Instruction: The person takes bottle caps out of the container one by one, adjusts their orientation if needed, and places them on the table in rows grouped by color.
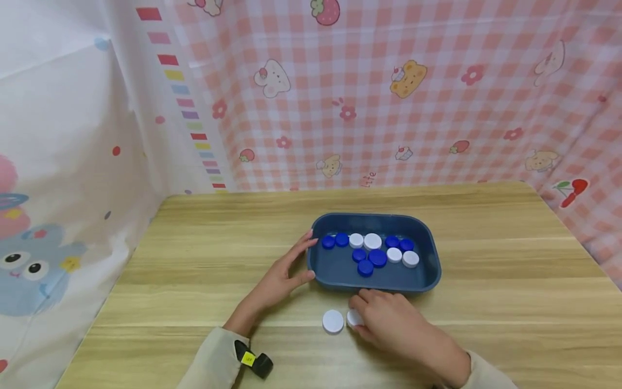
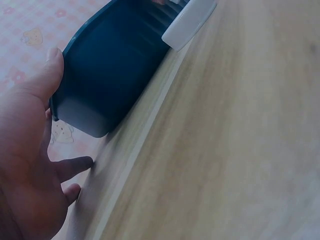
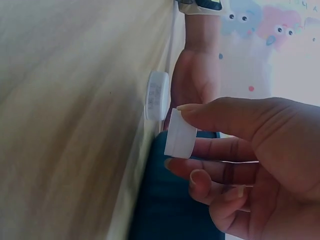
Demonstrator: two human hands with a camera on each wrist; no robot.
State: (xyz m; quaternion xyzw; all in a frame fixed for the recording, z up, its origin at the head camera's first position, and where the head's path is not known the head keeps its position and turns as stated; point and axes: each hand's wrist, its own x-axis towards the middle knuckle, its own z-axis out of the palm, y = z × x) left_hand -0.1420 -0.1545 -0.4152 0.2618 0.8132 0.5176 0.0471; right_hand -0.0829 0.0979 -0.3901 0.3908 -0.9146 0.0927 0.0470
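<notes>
My right hand [image 1: 391, 321] pinches a white bottle cap [image 3: 181, 134] on edge between thumb and fingers, just in front of the tray's near side. Immediately left of it, another white cap [image 1: 332, 321] lies on the table. My left hand [image 1: 274, 281] spreads its fingers round the left end of a dark blue tray [image 1: 335, 278], thumb and fingertips touching the rim. Inside the tray are several blue caps [image 1: 377, 258] and several white caps [image 1: 372, 241], in small groups toward the back and middle. The left wrist view shows the thumb [image 2: 52, 70] against the rim.
The wood-grain table [image 1: 218, 232] extends on both sides of the tray. A pink checked cloth [image 1: 311, 135] hangs behind it, with a white patterned cloth [image 1: 63, 135] at the left. A black strap [image 1: 255, 359] circles the left sleeve.
</notes>
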